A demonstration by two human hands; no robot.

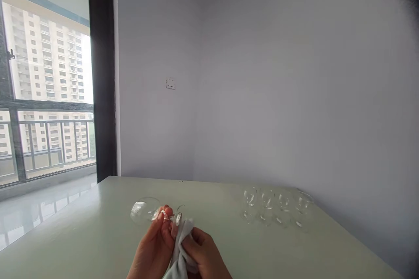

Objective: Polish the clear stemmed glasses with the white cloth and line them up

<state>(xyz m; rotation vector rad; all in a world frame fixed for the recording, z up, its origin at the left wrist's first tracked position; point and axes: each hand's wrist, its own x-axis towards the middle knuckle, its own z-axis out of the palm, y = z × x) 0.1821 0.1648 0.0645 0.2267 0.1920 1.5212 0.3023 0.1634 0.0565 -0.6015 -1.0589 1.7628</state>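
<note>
A clear stemmed glass (144, 210) lies sideways in the air over the table, its bowl to the left and its foot to the right. My left hand (157, 239) has its fingers closed round the stem. Bunched in my right hand (204, 250) is a pale grey cloth (180, 253), pinched close beside the foot of the glass. Part of the cloth hangs down between both hands and hides some of the fingers.
Several clear stemmed glasses (283, 207) stand in a group on the right of the pale green table (114, 192). Behind the table are grey walls with a switch (170, 83). A window (49, 83) and railing are at the left.
</note>
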